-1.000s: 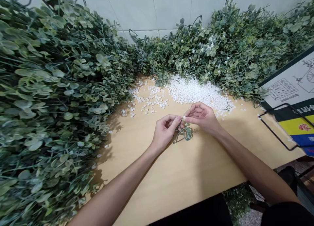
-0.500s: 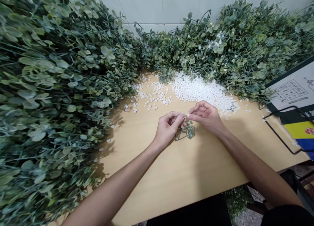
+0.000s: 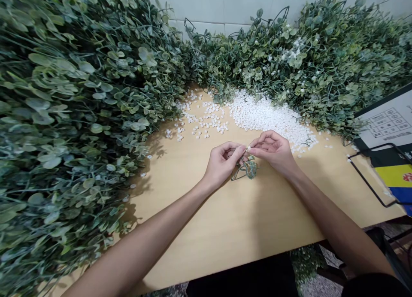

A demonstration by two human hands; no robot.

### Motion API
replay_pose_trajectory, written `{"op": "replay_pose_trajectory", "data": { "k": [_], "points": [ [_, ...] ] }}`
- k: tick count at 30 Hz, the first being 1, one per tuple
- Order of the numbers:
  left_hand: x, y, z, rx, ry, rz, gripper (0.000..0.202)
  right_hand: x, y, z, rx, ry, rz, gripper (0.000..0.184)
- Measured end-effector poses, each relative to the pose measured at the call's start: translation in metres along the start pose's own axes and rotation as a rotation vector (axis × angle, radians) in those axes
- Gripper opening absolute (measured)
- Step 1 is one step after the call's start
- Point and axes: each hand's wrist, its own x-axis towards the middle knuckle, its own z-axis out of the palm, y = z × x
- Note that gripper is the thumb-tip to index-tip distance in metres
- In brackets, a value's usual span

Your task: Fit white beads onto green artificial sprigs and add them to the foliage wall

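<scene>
My left hand [image 3: 224,161] pinches an artificial leaf sprig [image 3: 249,170] between thumb and fingers, and its green leaves and thin stem hang below the fingertips. Close against it, my right hand [image 3: 273,150] holds a small white bead [image 3: 248,148] between thumb and forefinger, at the tip of the sprig. Whether the bead sits on the stem is too small to tell. Beyond my hands spreads a heap of white beads [image 3: 267,116], with more beads [image 3: 210,116] scattered to its left.
Artificial foliage [image 3: 96,104] is piled high on the left, and more greenery [image 3: 347,61] lines the back against the tiled wall [image 3: 206,5]. At right, a printed box [image 3: 386,121] stands behind a black wire frame [image 3: 367,183]. The wooden table [image 3: 206,232] ends near my body.
The view has shifted slightly. Both hands stay together at the tip of the sprig, and the hanging leaves have turned a little.
</scene>
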Motion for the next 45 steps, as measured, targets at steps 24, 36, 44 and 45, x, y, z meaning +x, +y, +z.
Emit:
{"op": "replay_pose_trajectory", "data": {
  "k": [24,36,44,45],
  "points": [
    [0.0,0.0027,0.0012,-0.005,-0.003,-0.014,0.033,0.0007,0.0,-0.003,-0.01,-0.017,0.002,0.042],
    [-0.0008,0.0026,0.0014,0.018,0.0,-0.011,0.034,-0.0039,0.0004,0.0041,-0.068,0.054,-0.049,0.044],
    [-0.0006,-0.0019,-0.0012,0.035,-0.029,-0.008,0.034,-0.0041,-0.0014,0.0027,-0.06,0.045,-0.02,0.049],
    [-0.0008,-0.0016,-0.0009,0.034,-0.028,-0.009,0.034,-0.0043,-0.0009,0.003,-0.056,0.041,-0.02,0.048]
  ]
}}
